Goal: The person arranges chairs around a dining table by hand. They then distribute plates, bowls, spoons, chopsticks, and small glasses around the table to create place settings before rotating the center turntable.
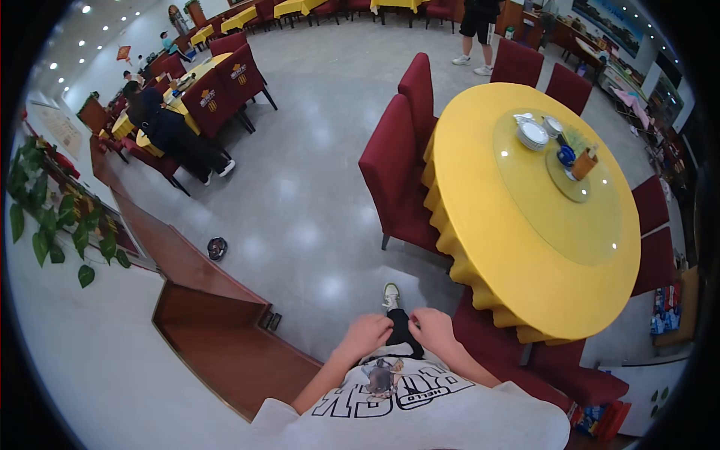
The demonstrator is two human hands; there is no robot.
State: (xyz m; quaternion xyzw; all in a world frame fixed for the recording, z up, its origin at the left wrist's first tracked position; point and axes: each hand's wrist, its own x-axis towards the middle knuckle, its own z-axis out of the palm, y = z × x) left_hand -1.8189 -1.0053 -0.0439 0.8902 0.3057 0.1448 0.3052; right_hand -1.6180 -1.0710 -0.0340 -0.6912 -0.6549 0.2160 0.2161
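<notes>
My left hand (368, 334) and my right hand (433, 330) are held in front of my body, above the dark trousers (405, 330) and the printed light shirt (397, 390). The fingers of both hands are curled in, facing each other with a small gap between them. Whatever they may pinch is too small or hidden to tell. One light shoe (391, 295) shows on the floor ahead. Nearest to my right hand is a round table with a yellow cloth (480, 247), which the hand does not touch.
On the table's glass turntable (525, 202) stand stacked white dishes (532, 135), a blue item (565, 155) and a brown holder (584, 164). Red chairs (394, 165) surround it. A reddish-brown ledge (225, 337) runs at left. One person (169, 124) leans over another table; another person (480, 26) stands farther off.
</notes>
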